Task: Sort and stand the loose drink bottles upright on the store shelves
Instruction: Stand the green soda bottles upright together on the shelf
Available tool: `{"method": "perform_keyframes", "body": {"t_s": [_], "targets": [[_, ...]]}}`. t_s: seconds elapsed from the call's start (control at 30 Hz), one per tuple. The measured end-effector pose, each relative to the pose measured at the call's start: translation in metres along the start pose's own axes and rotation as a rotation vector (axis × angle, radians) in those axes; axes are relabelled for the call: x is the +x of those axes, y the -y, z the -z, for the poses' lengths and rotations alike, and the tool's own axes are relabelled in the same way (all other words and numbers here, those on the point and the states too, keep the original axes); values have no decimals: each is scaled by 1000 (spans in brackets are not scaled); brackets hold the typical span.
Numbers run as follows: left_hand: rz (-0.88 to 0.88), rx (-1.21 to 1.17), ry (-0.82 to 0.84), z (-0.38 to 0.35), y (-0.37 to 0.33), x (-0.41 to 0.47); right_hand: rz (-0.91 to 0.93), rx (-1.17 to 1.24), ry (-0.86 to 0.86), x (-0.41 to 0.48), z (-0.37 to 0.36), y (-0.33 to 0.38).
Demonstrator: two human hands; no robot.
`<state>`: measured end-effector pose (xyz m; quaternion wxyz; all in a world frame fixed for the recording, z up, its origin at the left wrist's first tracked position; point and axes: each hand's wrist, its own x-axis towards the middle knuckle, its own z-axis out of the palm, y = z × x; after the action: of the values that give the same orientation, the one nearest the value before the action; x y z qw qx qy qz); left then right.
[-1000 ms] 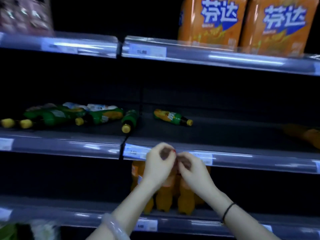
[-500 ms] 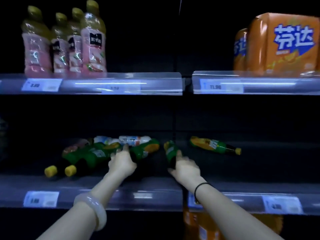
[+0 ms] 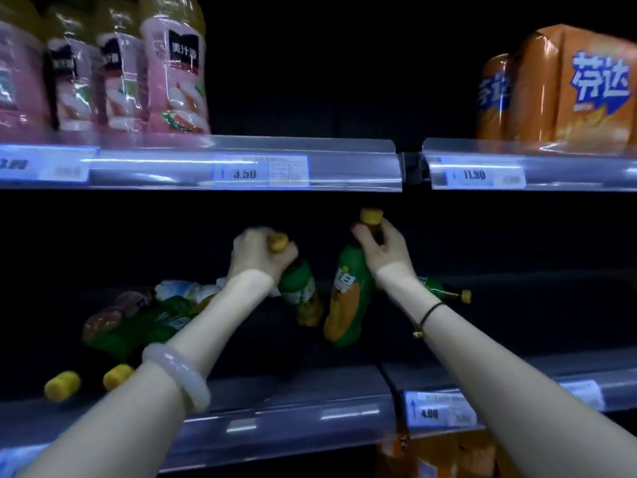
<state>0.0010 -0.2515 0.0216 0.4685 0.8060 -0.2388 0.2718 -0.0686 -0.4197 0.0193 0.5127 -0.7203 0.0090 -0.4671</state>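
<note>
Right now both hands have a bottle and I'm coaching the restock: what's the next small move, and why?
Probably tip both bottles fully upright and set them down on the middle shelf. The left hand and right hand each grip a green bottle by its yellow-capped neck; the left bottle and right bottle hang tilted, bases not yet flat.

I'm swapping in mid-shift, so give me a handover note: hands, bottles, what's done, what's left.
Left hand: gripping a green bottle by its neck, tilted.
Right hand: gripping a second green bottle by its neck, nearly upright, above the middle shelf.
Still lying down: a pile at left, one bottle behind the right wrist.
Done: nothing visibly stood up on this shelf yet.
Left: stand both held bottles, then the rest.
</note>
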Motion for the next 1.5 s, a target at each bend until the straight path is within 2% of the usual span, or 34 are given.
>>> {"method": "perform_keyframes", "body": {"t_s": [0.13, 0.2, 0.3, 0.37, 0.47, 0.63, 1.0, 1.07, 1.1, 1.13, 1.17, 1.23, 1.33, 1.5], "targets": [[-31, -318, -73, -6, -30, 18, -59, -21, 116, 11, -23, 6], [27, -449, -82, -18, -27, 21, -88, 5, 169, 10, -25, 5], [96, -545, 105, -39, -6, 18, -211, 100, 331, 1, -9, -6], [131, -570, 251, -54, 8, 11, -281, 69, 427, -10, 3, -21], [128, -591, 282, -63, 15, 7, -364, 111, 525, -26, 11, -46], [70, -615, 241, -62, 30, 10, -319, 136, 386, -22, 1, -72], [26, -643, 216, -84, 48, -1, -278, -30, 497, -11, 18, -81], [37, -654, 220, -85, 51, 0, -272, -56, 359, 1, 34, -89], [40, -659, 219, -86, 52, 1, -254, -157, 256, 11, 48, -100], [44, -663, 223, -86, 53, 1, -238, -366, 181, 25, 63, -114], [46, -671, 229, -86, 53, 1, -247, -636, 169, 38, 80, -130], [47, -685, 231, -86, 53, 1, -379, -1107, 263, 57, 111, -163], [58, -708, 230, -86, 52, -1, -584, -1259, 339, 65, 136, -190], [74, -714, 241, -85, 53, -2, -503, -1376, 229, 60, 137, -200]]}}
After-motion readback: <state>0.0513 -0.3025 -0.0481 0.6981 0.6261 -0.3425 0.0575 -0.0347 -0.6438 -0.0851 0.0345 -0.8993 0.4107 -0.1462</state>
